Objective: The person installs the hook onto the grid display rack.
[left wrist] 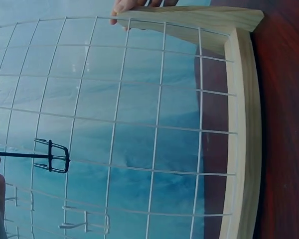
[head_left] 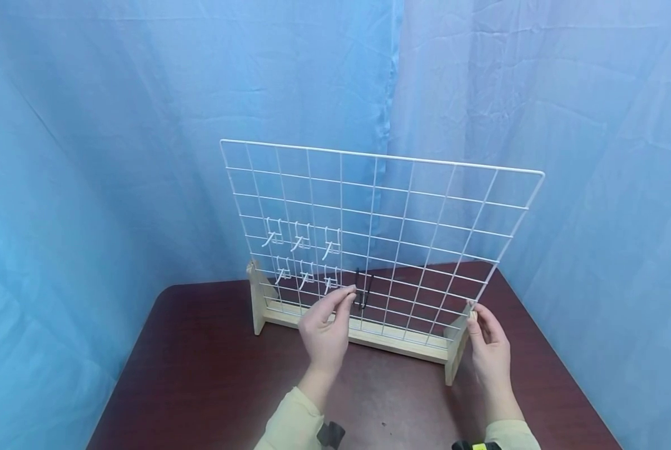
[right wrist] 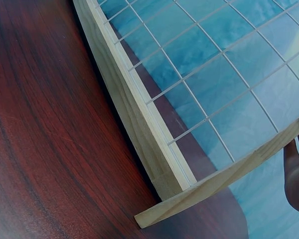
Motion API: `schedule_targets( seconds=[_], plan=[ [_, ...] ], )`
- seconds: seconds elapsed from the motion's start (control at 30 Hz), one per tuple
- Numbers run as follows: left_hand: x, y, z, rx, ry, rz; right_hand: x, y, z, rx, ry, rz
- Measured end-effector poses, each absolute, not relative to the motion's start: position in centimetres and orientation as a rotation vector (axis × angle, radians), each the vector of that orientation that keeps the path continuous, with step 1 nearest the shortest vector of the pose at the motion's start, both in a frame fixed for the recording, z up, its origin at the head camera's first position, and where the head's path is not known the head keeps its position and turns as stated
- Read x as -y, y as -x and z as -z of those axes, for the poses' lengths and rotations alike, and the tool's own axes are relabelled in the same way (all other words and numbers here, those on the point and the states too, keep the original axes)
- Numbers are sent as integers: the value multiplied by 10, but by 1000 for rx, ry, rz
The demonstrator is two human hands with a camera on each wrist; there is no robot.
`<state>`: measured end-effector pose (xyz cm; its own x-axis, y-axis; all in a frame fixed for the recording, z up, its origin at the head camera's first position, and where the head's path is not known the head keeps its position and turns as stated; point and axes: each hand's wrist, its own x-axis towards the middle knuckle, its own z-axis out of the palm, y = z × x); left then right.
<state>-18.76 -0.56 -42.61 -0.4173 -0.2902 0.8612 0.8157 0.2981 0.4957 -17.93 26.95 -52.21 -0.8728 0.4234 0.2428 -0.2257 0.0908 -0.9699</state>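
Observation:
A white wire grid panel [head_left: 341,152] stands upright in a wooden stand [head_left: 397,348]. In front of its lower middle, my left hand [head_left: 325,331] pinches a black wire hook [left wrist: 50,156] by its rod between thumb and fingers. The hook's two-pronged end points at the grid and overlaps its wires in the left wrist view. My right hand [head_left: 492,347] grips the upper edge of the stand's right end piece [head_left: 453,362], its fingers behind the wood. Several white hooks [head_left: 300,244] hang in two rows on the grid's left part.
The stand rests on a dark red wooden table [head_left: 200,375]. Blue curtains [head_left: 144,125] surround the table at the back and sides. The stand's left end piece [head_left: 257,306] rises beside the grid's lower left corner.

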Motion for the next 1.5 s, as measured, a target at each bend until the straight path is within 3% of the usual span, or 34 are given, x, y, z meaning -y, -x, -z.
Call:
schedule_targets(
  seconds=[0.67,1.5],
  plan=[
    [-5,194,405,1435,558,1302,-270,180,523,1919,210,-1810],
    [-21,204,410,1429,546,1329,-270,180,523,1924,209,-1811]
  ],
)
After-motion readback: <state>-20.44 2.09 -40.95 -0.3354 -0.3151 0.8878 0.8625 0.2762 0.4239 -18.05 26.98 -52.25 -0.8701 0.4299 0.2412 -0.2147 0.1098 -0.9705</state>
